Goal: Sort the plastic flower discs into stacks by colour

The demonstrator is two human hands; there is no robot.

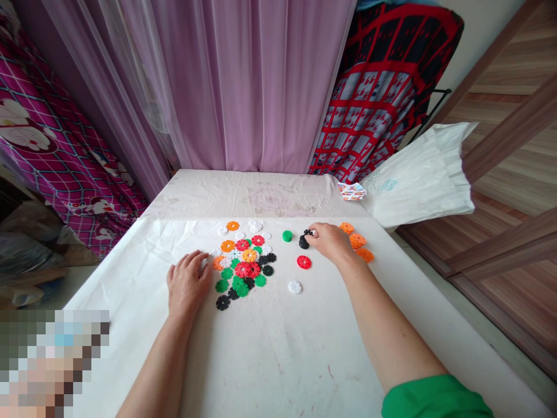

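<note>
My right hand (327, 239) pinches a black notched plastic disc (308, 232) just above a small stack of black discs (303, 242). My left hand (188, 280) lies on the table with its fingers spread, at the left edge of a loose pile of notched discs (243, 269) in red, green, orange, white and black. Between pile and right hand stands a short green stack (287, 235). Nearer me lie red discs (304, 262) and white discs (295, 287), each in its own spot. Orange stacks (357, 241) sit beyond my right wrist, partly hidden by it.
A white cloth covers the table (261, 360). At the far right corner are a small patterned paper box (351, 191) and a white bag (422, 180). Purple curtains (261, 87) hang behind, and wooden doors (513, 174) stand to the right.
</note>
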